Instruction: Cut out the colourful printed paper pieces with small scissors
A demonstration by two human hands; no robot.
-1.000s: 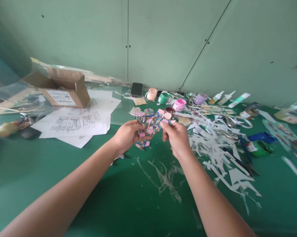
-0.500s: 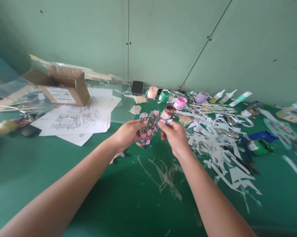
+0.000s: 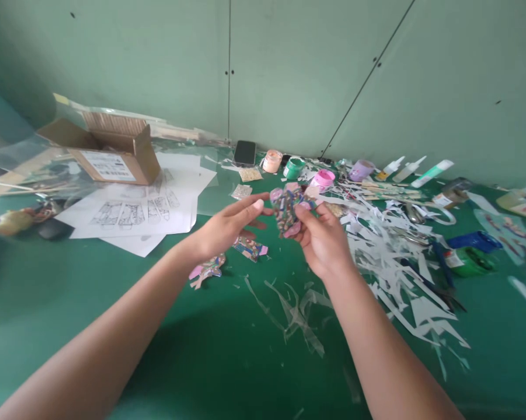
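My right hand (image 3: 326,236) grips a flat, multicoloured patterned cut-out (image 3: 288,213) with pink edges, thumb on its face. Just left of it, my left hand (image 3: 230,226) has its fingers stretched out and holds nothing; whether the fingertips touch the cut-out's edge is hard to make out. Below the left hand, a similar patterned piece (image 3: 248,248) lies on the green table. A further patterned piece (image 3: 209,269) with pink and pale parts rests near the left wrist.
An open cardboard box (image 3: 114,151) stands on printed sheets (image 3: 133,219) at left. Paint jars (image 3: 294,168) and a phone (image 3: 244,153) line the back. White paper scraps (image 3: 389,256) spread across the right, with scissors (image 3: 438,291) among them. Clear film strips (image 3: 298,312) lie in front.
My left hand has let go of the patterned cut-out and opened. The right hand now holds it alone, slightly further right. The pieces on the table show more fully.
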